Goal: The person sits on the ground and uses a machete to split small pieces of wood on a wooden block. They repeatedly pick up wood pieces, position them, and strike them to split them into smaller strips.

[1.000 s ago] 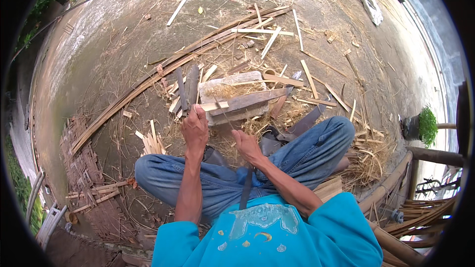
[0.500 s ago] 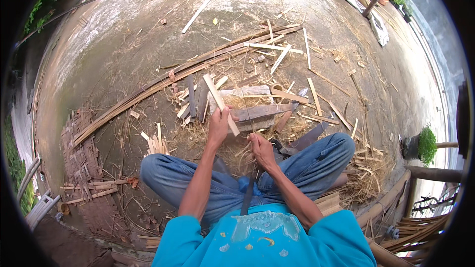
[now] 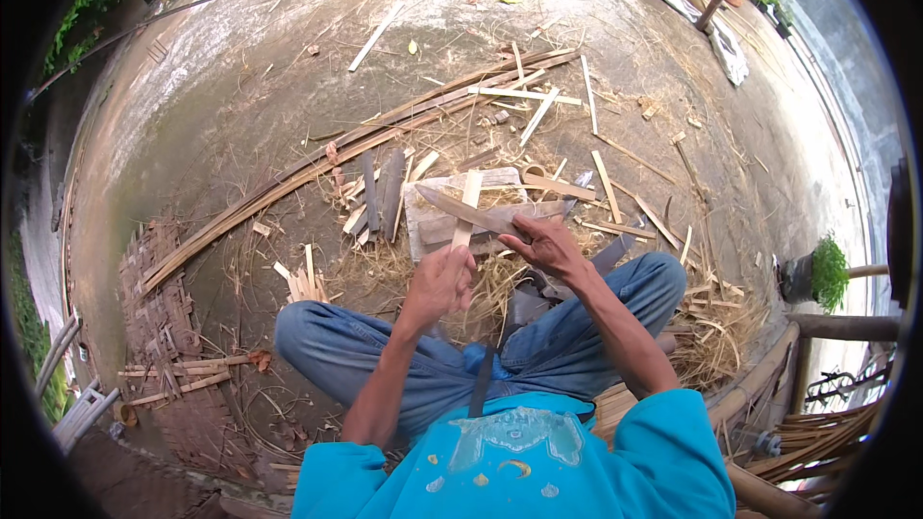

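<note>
The left hand (image 3: 440,281) is closed around the lower end of a bamboo stick (image 3: 465,213), which stands nearly upright from the fist and leans a little away from the person. The right hand (image 3: 546,243) is closed on the handle of a knife (image 3: 461,210); its broad, curved blade runs out to the left from that hand and crosses the stick above the left fist, touching it or just in front of it, which of the two cannot be told. Both hands are held above the lap, near each other but apart.

The person sits cross-legged on the ground (image 3: 240,106) in blue trousers (image 3: 336,351) and a turquoise shirt (image 3: 510,461). Just beyond the knife lies a flat wooden block (image 3: 428,231) with a few boards beside it, and pale shavings (image 3: 380,274) are heaped between the block and the knees. Farther out from the block, a long bundle of bamboo strips (image 3: 317,168) runs slantwise across the ground, with short offcuts scattered around its far end. A small bunch of cut sticks (image 3: 300,281) lies left of the block, near the left knee. Well left of the block, a woven mat (image 3: 168,327) lies on the ground. Well right of the block, past the right knee, stands a potted plant (image 3: 817,274) beside a bamboo pole (image 3: 841,327).
</note>
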Available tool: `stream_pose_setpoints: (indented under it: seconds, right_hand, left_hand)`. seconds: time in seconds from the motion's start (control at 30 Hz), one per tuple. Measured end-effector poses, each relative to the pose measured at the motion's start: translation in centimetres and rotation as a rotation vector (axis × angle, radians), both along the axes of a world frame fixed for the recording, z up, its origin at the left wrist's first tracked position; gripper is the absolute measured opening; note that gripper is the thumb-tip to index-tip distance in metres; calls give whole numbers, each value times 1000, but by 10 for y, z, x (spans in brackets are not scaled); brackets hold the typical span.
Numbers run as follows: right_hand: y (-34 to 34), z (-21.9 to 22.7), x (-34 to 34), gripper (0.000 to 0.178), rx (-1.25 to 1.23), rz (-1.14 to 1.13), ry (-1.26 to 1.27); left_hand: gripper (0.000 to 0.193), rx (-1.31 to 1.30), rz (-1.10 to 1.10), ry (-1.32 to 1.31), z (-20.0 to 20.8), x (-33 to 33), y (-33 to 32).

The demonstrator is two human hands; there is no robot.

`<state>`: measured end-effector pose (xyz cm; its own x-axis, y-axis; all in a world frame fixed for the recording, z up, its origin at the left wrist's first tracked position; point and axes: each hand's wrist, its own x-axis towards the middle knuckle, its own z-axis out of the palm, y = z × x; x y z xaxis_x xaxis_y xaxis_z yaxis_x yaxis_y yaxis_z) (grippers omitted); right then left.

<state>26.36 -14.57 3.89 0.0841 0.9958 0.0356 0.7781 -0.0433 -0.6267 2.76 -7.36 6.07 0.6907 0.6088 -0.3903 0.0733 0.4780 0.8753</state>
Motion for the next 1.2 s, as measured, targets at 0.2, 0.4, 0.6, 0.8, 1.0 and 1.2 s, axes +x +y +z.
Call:
stream_pose_setpoints:
  seconds: [0.2, 0.4, 0.6, 0.8, 1.0, 1.2]
  right_hand:
    - [-10, -51, 74, 57, -117, -474, 188]
    - [-15, -12, -22, 50, -129, 34, 127]
    - [-18, -47, -24, 48, -22, 111, -7]
    - [-20, -75, -11, 54, -98, 18, 44]
    - [-36, -94, 71, 62, -276, -510, 267]
    - [-6, -19, -41, 55, -36, -117, 211]
  left_hand:
    - [37, -40, -61, 60, 0, -36, -20]
    - [37, 18, 4, 169, -18, -33, -16]
    - [38, 216, -37, 222, -13, -31, -24]
    - [39, 133, -66, 246, -8, -34, -32]
    - [39, 5, -20, 234, 15, -83, -42]
    - [40, 151, 7, 259, 10, -53, -30]
